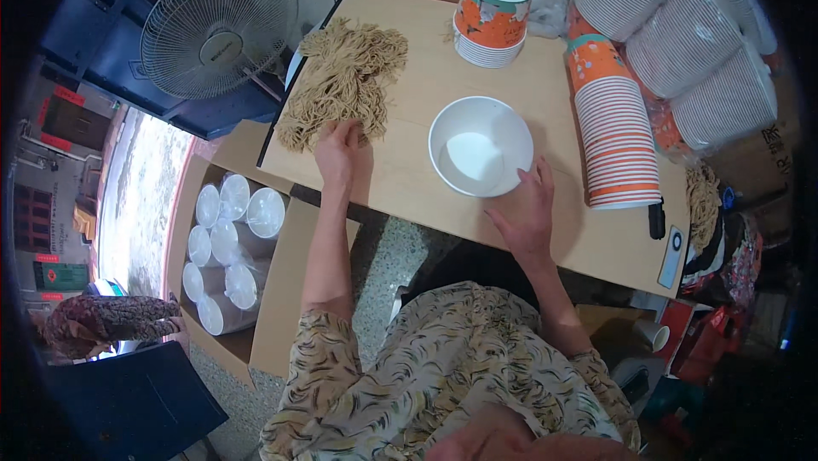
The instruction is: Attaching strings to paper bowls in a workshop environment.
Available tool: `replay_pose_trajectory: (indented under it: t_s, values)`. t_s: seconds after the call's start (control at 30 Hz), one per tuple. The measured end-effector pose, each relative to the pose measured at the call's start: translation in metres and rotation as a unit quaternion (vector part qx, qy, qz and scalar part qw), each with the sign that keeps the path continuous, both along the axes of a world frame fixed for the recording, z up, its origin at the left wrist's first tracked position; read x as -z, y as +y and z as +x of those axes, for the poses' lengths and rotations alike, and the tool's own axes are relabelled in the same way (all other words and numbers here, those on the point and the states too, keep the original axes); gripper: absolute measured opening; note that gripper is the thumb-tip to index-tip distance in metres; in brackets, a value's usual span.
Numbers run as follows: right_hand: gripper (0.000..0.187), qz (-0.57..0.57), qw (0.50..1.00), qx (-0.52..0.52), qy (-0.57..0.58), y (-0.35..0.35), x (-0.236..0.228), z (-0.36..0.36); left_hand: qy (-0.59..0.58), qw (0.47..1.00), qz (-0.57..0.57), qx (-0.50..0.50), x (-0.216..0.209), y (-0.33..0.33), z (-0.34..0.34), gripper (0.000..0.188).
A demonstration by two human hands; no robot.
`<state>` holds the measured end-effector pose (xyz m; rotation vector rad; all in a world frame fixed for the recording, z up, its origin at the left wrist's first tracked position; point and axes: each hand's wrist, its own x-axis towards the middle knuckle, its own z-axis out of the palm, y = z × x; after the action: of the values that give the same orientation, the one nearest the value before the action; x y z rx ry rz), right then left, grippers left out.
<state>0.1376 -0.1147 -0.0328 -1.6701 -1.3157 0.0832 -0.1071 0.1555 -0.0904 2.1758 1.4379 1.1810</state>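
My left hand (339, 152) is at the near edge of a heap of thin beige strands (349, 77), which look like cord, at the left of the table. Its fingers are pinched together there; the fingertips are partly hidden, so what they grip is hard to make out. A round white paper tub (464, 154) stands mouth up in the middle of the table, with nothing visible inside. At its near right side, my right hand (527, 212) holds the rim, thumb below and fingers along the edge.
An upside-down stack of orange patterned tubs (492, 22) stands at the back. A long row of nested tubs (618, 141) lies at the right, beside wrapped stacks (682, 26). On the floor, an open carton (256, 325) holds bagged tubs. A fan (220, 48) stands at left.
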Motion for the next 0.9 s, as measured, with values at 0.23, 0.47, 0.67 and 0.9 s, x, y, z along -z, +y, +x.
replay_pose_trajectory:
  t_s: [0.23,0.47,0.67,0.9]
  values:
    - [0.062,0.008,1.0,0.005,-0.015,-0.034,-0.006,-0.006,0.129,0.99,0.05,0.018,0.005,0.015,-0.006,0.016]
    - [0.036,-0.012,0.998,-0.05,0.022,-0.045,0.007,-0.011,0.078,0.989,0.115,0.048,-0.015,-0.026,-0.011,0.005]
    - [0.024,0.024,0.974,-0.219,0.053,-0.027,-0.017,-0.039,0.069,0.955,-0.182,0.223,-0.036,-0.146,0.015,0.008]
    - [0.029,-0.141,0.907,-0.3,0.26,-0.035,-0.01,-0.041,-0.004,0.844,-0.298,0.446,-0.1,-0.227,0.034,0.008]
